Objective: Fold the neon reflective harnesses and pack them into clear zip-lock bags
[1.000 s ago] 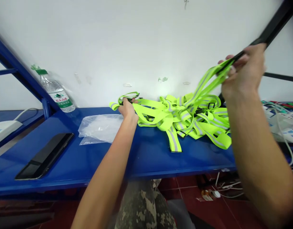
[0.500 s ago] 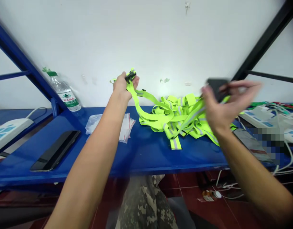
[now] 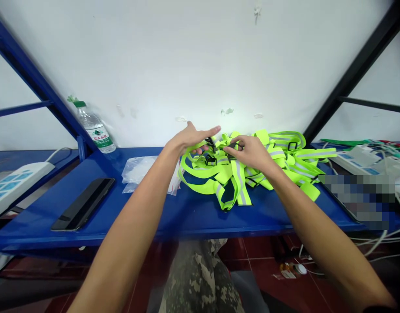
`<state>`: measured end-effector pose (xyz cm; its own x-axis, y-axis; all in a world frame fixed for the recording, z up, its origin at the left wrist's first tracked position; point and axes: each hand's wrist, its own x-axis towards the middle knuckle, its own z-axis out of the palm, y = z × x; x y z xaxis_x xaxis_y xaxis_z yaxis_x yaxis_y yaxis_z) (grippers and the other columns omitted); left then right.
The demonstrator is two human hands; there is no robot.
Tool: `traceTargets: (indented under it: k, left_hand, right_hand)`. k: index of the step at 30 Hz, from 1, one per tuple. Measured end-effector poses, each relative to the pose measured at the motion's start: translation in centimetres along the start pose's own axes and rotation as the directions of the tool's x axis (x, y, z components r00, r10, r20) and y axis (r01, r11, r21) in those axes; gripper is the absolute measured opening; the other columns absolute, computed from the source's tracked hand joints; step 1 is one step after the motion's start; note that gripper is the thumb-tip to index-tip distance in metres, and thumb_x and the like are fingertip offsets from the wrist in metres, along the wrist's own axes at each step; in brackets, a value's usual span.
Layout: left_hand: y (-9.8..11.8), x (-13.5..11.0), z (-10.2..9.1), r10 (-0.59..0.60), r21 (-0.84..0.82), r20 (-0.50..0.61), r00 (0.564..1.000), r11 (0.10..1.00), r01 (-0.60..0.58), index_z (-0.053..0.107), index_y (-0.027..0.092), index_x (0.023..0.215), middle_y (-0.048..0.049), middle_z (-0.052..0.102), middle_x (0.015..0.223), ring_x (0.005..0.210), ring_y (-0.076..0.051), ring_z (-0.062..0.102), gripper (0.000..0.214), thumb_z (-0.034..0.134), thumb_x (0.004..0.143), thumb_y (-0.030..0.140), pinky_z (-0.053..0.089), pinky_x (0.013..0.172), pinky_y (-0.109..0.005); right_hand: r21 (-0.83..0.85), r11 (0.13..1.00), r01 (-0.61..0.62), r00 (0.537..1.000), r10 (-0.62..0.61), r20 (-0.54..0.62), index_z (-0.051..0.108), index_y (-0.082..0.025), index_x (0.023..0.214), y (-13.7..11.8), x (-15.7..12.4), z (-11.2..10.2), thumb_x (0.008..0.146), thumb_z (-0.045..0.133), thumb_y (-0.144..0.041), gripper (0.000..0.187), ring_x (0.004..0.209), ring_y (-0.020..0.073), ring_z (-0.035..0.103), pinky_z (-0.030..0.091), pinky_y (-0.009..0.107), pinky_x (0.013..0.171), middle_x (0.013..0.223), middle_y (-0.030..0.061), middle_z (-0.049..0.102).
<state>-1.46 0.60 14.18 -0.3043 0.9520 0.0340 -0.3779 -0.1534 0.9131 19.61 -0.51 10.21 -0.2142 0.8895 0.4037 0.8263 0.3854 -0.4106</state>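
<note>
Neon-yellow reflective straps (image 3: 239,182) with grey stripes and black buckles lie in a tangled heap on a blue shelf (image 3: 186,217). At the heap's left side is my left hand (image 3: 190,140), its thumb stretched to the right and its fingers curled around a strap. A black buckle (image 3: 211,143) sits by those fingertips, and the strap loops down below the hand. Over the middle of the heap, my right hand (image 3: 250,151) pinches a strap at a dark piece, partly hidden by the fingers. Both hands are close together.
Clear zip bags (image 3: 137,169) lie left of the straps, partly behind my left forearm. A black phone (image 3: 84,204), a water bottle (image 3: 97,130) and a white power strip (image 3: 20,184) are farther left. Power strips and cables (image 3: 365,161) crowd the right end. A white wall stands behind.
My left hand has come down and right towards the heap. My right hand has moved left from the heap's right side, and the black block it held is no longer visible.
</note>
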Motion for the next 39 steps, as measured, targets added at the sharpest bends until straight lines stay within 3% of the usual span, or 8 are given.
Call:
traceTargets:
  k: [4, 10, 15, 21, 27, 31, 35, 39]
  left_hand:
    - [1.0, -1.4, 0.7, -0.119, 0.196, 0.115, 0.986, 0.976, 0.095, 0.065, 0.016, 0.124, -0.008, 0.066, 0.076, 0.075, -0.027, 0.072, 0.061, 0.089, 0.069, 0.026, 0.056, 0.072, -0.041]
    - [1.5, -1.0, 2.1, 0.149, -0.049, 0.179, 0.973, 0.989, -0.143, 0.065, 0.016, 0.12, -0.0053, 0.066, 0.077, 0.068, -0.019, 0.07, 0.041, 0.077, 0.081, 0.024, 0.056, 0.065, -0.031]
    - [3.1, -2.4, 3.0, 0.106, -0.183, 0.265, 0.958, 0.981, -0.058, 0.064, 0.017, 0.12, 0.0032, 0.055, 0.06, 0.075, -0.021, 0.073, 0.039, 0.075, 0.082, 0.018, 0.059, 0.075, -0.035]
    - [5.0, -4.4, 1.8, 0.026, -0.204, 0.331, 0.943, 0.978, 0.045, 0.067, 0.018, 0.114, 0.0089, 0.028, 0.045, 0.054, -0.016, 0.064, 0.025, 0.068, 0.091, 0.028, 0.061, 0.074, -0.034]
    - [3.7, -1.7, 1.5, 0.14, -0.012, 0.137, 0.981, 0.99, -0.139, 0.067, 0.016, 0.096, 0.0003, 0.057, 0.063, 0.083, -0.022, 0.071, 0.021, 0.08, 0.08, 0.019, 0.056, 0.075, -0.028]
    - [4.7, -1.6, 3.5, 0.47, -0.096, 0.226, 0.853, 0.882, -0.46, 0.067, 0.019, 0.095, -0.0006, 0.071, 0.102, 0.117, -0.02, 0.065, 0.04, 0.078, 0.066, -0.007, 0.053, 0.09, -0.022]
    - [7.0, -1.6, 4.8, 0.356, -0.064, 0.372, 0.857, 0.931, -0.36, 0.069, 0.021, 0.096, 0.0, 0.074, 0.094, 0.108, -0.022, 0.068, 0.045, 0.072, 0.064, -0.011, 0.056, 0.083, -0.025]
    - [6.8, 1.2, 3.6, 0.423, 0.097, 0.252, 0.87, 0.884, -0.458, 0.067, 0.022, 0.095, 0.0005, 0.07, 0.081, 0.095, -0.02, 0.065, 0.018, 0.073, 0.081, 0.015, 0.053, 0.076, -0.025]
  right_hand:
    - [0.124, 0.991, 0.053, 0.993, -0.065, 0.097, 0.071, -0.016, 0.095, -0.3, 0.6, -0.6, 0.083, 0.067, -0.048, 0.034, 0.067, 0.0195, 0.059, 0.041, 0.032, 0.063, 0.075, 0.0049, 0.068]
    - [0.12, 0.981, 0.154, 0.877, -0.192, 0.441, 0.071, -0.017, 0.099, -0.6, 0.6, -0.3, 0.078, 0.072, -0.039, 0.031, 0.081, 0.0231, 0.066, 0.047, 0.034, 0.071, 0.094, 0.0084, 0.074]
    - [0.083, 0.997, 0.004, 0.941, -0.032, 0.337, 0.065, -0.013, 0.123, -1.1, 1.3, 2.6, 0.077, 0.069, -0.062, 0.067, 0.087, 0.0282, 0.068, 0.05, 0.038, 0.075, 0.102, 0.0145, 0.074]
    - [0.331, 0.942, 0.053, 0.94, -0.159, 0.301, 0.069, -0.021, 0.118, -0.8, 3.4, 4.1, 0.083, 0.07, -0.04, 0.04, 0.095, 0.0223, 0.067, 0.052, 0.034, 0.084, 0.119, 0.0067, 0.072]
    - [0.143, 0.989, 0.023, 0.992, -0.004, -0.129, 0.068, -0.02, 0.104, -0.7, 5.7, -1.0, 0.086, 0.063, -0.03, 0.022, 0.095, 0.0305, 0.066, 0.052, 0.045, 0.083, 0.098, 0.0107, 0.072]
    - [0.013, 0.955, 0.296, 0.871, -0.264, -0.414, 0.061, -0.029, 0.113, -4.3, 6.5, -6.5, 0.089, 0.055, -0.023, 0.025, 0.113, 0.0306, 0.06, 0.046, 0.046, 0.1, 0.113, 0.0066, 0.067]
    - [-0.03, 0.895, 0.444, 0.807, -0.415, -0.421, 0.058, -0.03, 0.119, -7.6, 6.3, -9.0, 0.085, 0.055, -0.015, 0.037, 0.113, 0.0252, 0.059, 0.045, 0.04, 0.101, 0.124, 0.0034, 0.063]
    - [0.199, 0.914, 0.354, 0.92, -0.303, -0.249, 0.058, -0.029, 0.126, -5.9, 6.5, -8.1, 0.078, 0.073, -0.027, 0.051, 0.098, 0.0236, 0.064, 0.052, 0.038, 0.088, 0.102, 0.0019, 0.069]
